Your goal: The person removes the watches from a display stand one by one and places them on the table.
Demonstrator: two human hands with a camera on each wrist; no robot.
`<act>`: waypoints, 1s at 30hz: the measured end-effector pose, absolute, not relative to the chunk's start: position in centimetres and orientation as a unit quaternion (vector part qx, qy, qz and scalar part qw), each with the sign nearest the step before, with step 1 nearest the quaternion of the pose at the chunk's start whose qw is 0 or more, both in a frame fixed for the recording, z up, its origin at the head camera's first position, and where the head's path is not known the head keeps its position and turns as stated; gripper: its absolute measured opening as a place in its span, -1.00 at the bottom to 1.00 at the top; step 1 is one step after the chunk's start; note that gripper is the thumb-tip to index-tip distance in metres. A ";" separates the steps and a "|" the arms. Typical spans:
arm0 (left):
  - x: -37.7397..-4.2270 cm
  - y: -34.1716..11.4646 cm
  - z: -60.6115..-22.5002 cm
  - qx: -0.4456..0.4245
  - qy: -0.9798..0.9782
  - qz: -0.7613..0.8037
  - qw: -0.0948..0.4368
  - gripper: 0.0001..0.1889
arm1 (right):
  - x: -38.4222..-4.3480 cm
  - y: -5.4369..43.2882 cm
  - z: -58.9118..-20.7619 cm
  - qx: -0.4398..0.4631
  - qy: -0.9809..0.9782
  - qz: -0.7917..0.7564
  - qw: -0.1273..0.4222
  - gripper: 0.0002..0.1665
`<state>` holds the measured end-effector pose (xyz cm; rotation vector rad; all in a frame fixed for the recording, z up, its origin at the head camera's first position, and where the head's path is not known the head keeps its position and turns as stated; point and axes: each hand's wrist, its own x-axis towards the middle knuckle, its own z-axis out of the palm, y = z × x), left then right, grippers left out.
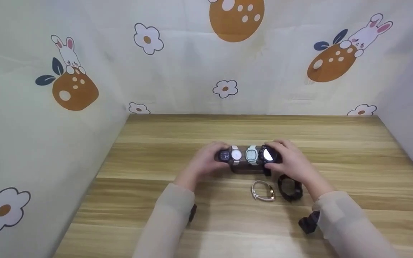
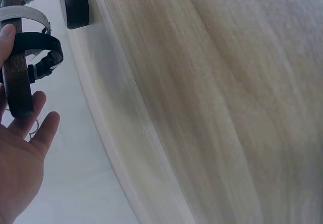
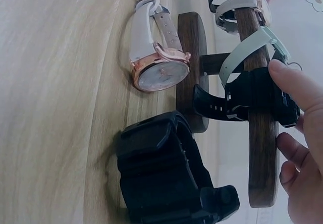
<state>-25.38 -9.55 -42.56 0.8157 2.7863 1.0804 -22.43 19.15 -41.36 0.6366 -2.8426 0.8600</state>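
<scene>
A dark wooden watch stand [image 3: 263, 173] stands upright, its crossbar bearing several watches. From left to right in the head view sit a black square watch [image 1: 224, 155], a white-strapped watch [image 1: 236, 154], a mint green watch [image 1: 251, 155] and a black round watch [image 1: 267, 154]. My left hand [image 1: 207, 158] grips the black square watch at the bar's left end, thumb near its strap in the left wrist view. At the other end, my right hand [image 1: 294, 162] holds the black round watch between thumb and fingers. Its strap [image 3: 214, 105] hangs loose below the bar.
On the wooden table [image 1: 138, 150], nearer me than the stand, lie a rose-gold watch [image 3: 164, 76] with a pale strap and a chunky black watch [image 3: 161, 176]. Patterned cloth walls [image 1: 185, 71] rise at the back and sides.
</scene>
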 end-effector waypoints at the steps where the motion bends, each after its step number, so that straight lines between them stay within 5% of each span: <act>1: -25.4 -9.5 -42.6 0.263 0.899 0.349 0.022 -0.43 | -22.4 19.2 -41.4 0.209 -0.934 0.285 0.050 -0.16; 30: -25.3 -9.4 -42.7 0.257 0.903 0.345 0.012 -0.44 | -21.8 22.7 -41.2 0.184 -0.939 0.289 0.039 -0.17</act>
